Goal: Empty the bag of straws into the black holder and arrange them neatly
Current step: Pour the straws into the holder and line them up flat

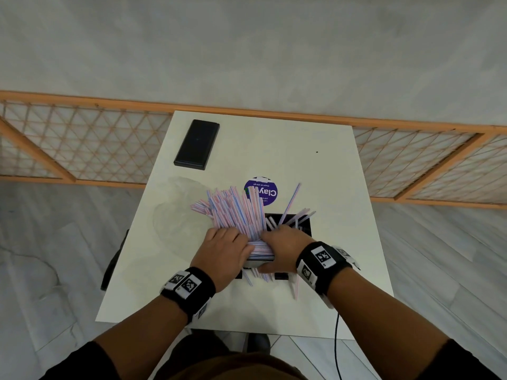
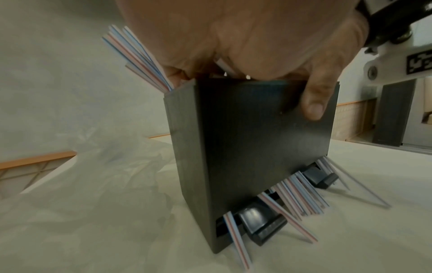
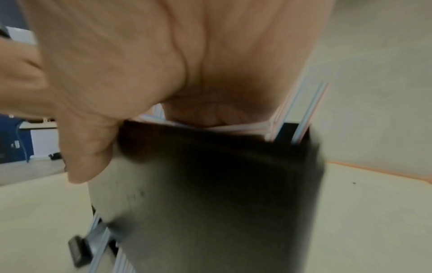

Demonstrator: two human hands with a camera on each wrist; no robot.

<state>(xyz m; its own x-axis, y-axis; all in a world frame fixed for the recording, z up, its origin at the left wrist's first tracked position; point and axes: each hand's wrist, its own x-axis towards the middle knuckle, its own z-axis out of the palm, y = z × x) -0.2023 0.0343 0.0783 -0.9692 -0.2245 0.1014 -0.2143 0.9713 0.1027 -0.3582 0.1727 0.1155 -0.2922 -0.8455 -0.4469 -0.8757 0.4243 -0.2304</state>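
Observation:
The black holder (image 1: 305,225) stands near the table's front edge, its dark near wall (image 2: 245,147) filling the wrist views. A thick bundle of striped straws (image 1: 233,207) fans out of its top toward the far left. My left hand (image 1: 225,248) curls its fingers over the bundle's near end at the holder's mouth. My right hand (image 1: 282,245) covers the mouth from the right, its thumb (image 2: 313,103) lying against the near wall (image 3: 222,203). More straw ends (image 2: 299,194) poke out of the slot at the holder's base.
An empty clear plastic bag (image 1: 175,215) lies crumpled left of the holder. A flat black box (image 1: 197,144) sits at the far left of the white table (image 1: 274,149), and a purple sticker (image 1: 262,192) lies behind the straws. A black cable (image 1: 337,346) hangs off the front edge.

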